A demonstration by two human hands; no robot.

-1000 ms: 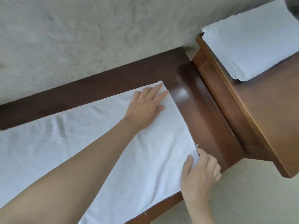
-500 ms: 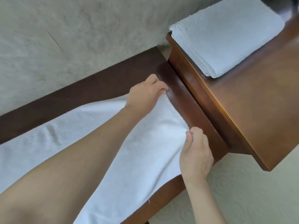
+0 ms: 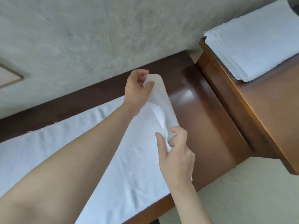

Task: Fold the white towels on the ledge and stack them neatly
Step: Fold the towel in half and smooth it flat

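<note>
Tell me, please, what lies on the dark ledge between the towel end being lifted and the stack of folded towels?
In the head view, only bare glossy ledge, then the side table's raised edge beneath the stack.

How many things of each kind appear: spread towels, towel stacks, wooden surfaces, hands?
Spread towel: 1
Stack of folded towels: 1
Wooden surfaces: 2, the ledge and the raised top
Hands: 2, left hand, right hand
Total: 6

Terry-cloth towel [image 3: 68,152] – matt, nubbly – on glossy dark wooden ledge [image 3: 202,120].
</note>
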